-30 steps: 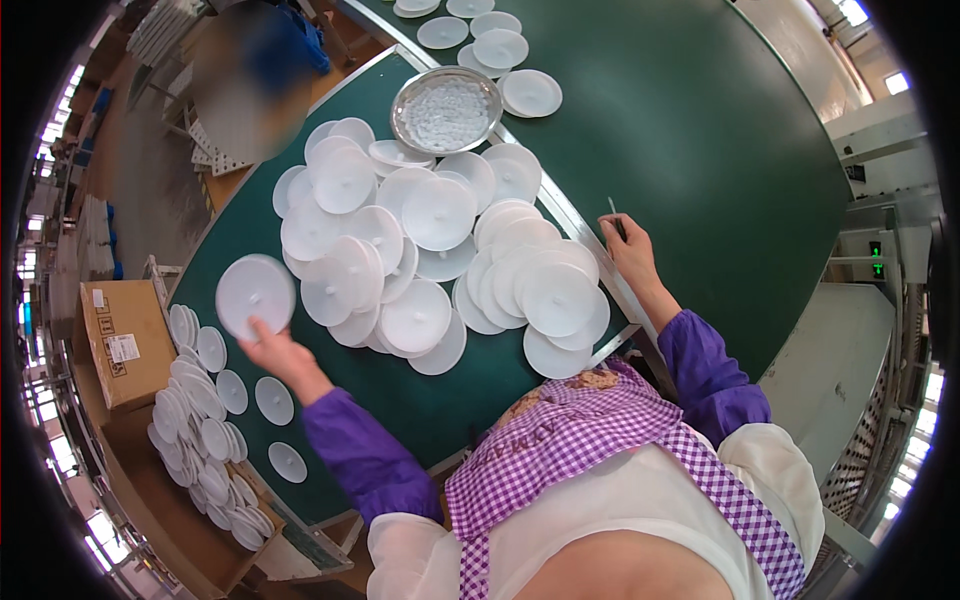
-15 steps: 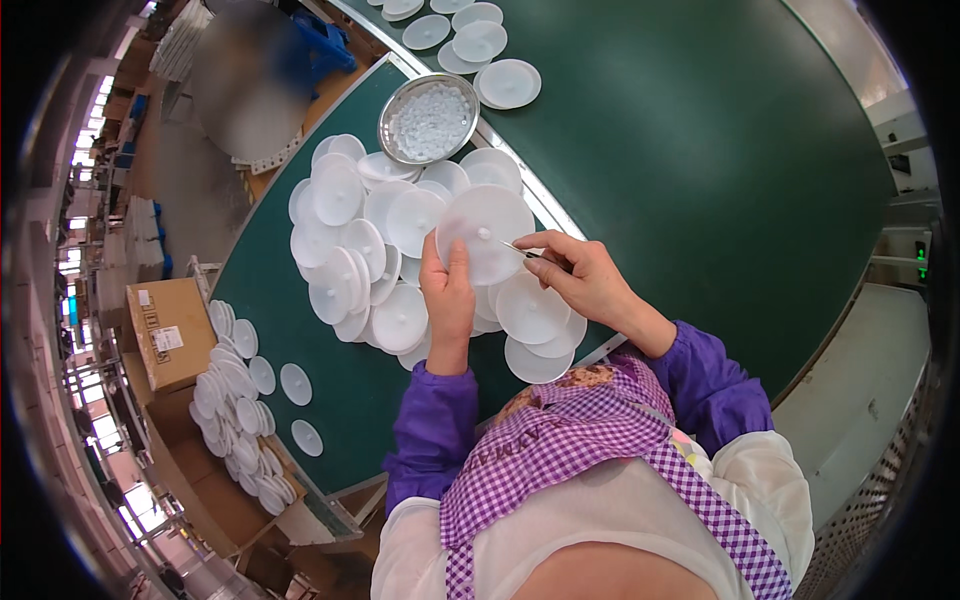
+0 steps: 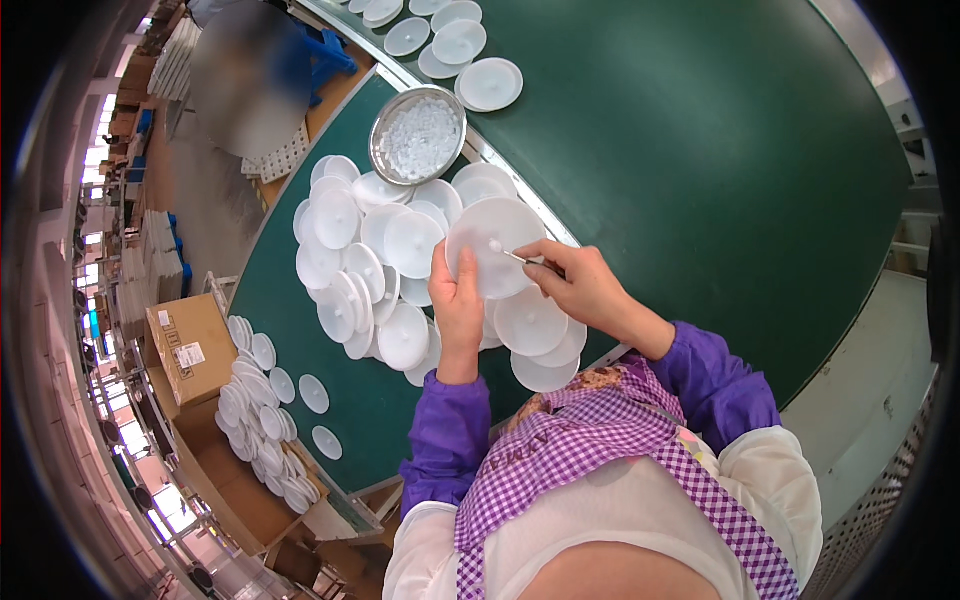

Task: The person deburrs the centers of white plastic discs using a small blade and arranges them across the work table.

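Note:
My left hand [image 3: 458, 300] holds a round white plastic disc [image 3: 497, 245] up over the pile, fingers at its lower left edge. My right hand [image 3: 580, 285] pinches thin metal tweezers [image 3: 515, 256] whose tip carries a small white piece at the disc's centre. Under both hands lies a heap of similar white discs [image 3: 385, 265] spread on the green table [image 3: 700, 170]. A round metal bowl [image 3: 418, 135] filled with small white pieces stands just beyond the heap.
More white discs [image 3: 455, 40] lie on the far green belt past a metal rail. To the left, a lower shelf holds stacked discs [image 3: 262, 400] and a brown cardboard box [image 3: 190, 345]. A blurred person stands at the upper left.
My left hand brought a disc from the left side up to the middle. My right hand moved in with the tweezers to the disc's centre. The view shifted closer.

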{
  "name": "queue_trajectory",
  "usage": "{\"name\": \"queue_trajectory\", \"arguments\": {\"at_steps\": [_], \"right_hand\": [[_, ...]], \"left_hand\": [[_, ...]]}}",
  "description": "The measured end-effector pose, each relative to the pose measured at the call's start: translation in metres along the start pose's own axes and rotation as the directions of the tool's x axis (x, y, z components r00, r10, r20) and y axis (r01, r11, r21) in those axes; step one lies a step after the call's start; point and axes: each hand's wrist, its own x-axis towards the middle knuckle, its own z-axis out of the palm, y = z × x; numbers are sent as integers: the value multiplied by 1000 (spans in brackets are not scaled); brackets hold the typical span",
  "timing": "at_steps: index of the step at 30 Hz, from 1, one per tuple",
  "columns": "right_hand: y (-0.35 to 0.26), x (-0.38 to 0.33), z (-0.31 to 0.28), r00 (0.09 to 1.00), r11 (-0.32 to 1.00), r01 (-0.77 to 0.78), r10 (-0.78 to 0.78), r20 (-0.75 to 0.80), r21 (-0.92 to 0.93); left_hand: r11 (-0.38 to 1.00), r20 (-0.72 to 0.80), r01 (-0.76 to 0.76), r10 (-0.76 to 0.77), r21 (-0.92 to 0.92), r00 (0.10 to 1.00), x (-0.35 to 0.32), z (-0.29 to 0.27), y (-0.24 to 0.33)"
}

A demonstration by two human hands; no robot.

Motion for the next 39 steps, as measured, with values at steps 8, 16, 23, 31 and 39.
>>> {"name": "queue_trajectory", "arguments": {"at_steps": [8, 16, 23, 31, 39], "right_hand": [[-3, -1, 4, 999, 999, -14, 13, -30, -45], [-13, -5, -3, 998, 999, 26, -28, -53, -36], [-6, -9, -4, 979, 890, 145, -194, -71, -432], [16, -17, -6, 965, 878, -20, -109, -239, -479], [87, -8, -71, 929, 812, -211, -7, -371, -544]], "left_hand": [[999, 66, -12, 14, -31, 998, 4, -8, -4], [997, 72, 8, -2, -79, 997, 8, -1, -3], [852, 161, -390, 356, 348, 921, 5, 6, -22], [872, 146, -311, 276, 378, 950, -2, 64, -22], [790, 394, -290, 68, 540, 917, -1, 90, -35]]}}
